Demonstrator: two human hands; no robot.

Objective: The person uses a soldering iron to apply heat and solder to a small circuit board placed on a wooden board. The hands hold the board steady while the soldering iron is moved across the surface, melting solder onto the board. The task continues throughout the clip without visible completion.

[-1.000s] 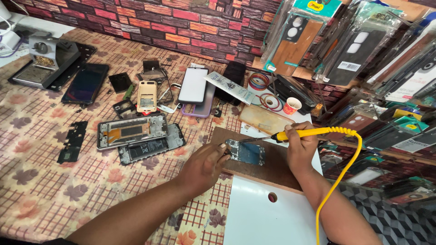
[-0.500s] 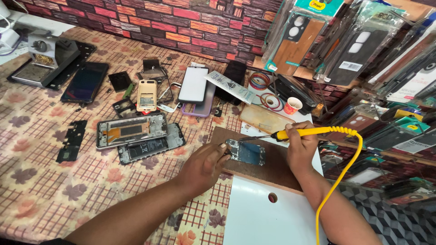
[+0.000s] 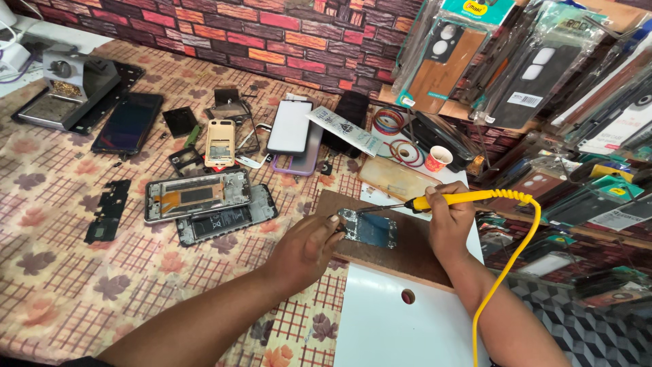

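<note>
My right hand (image 3: 449, 224) grips a yellow soldering iron (image 3: 468, 198) with a coiled yellow cord; its dark tip points left onto the top corner of a small blue circuit board (image 3: 372, 230). The board lies flat on a brown wooden slab (image 3: 414, 255). My left hand (image 3: 307, 246) rests at the board's left edge, fingertips pinching or pressing that edge.
An opened phone frame (image 3: 197, 195) and a phone with exposed battery (image 3: 227, 219) lie to the left on the patterned cloth, among other phones, cases and small parts. A white board (image 3: 380, 326) lies near me. A paper cup (image 3: 438, 158), wire spools and hanging phone cases fill the right.
Almost nothing has moved. Both hands stay at the circuit board with the iron's tip on its upper left corner; the view has shifted only slightly.
</note>
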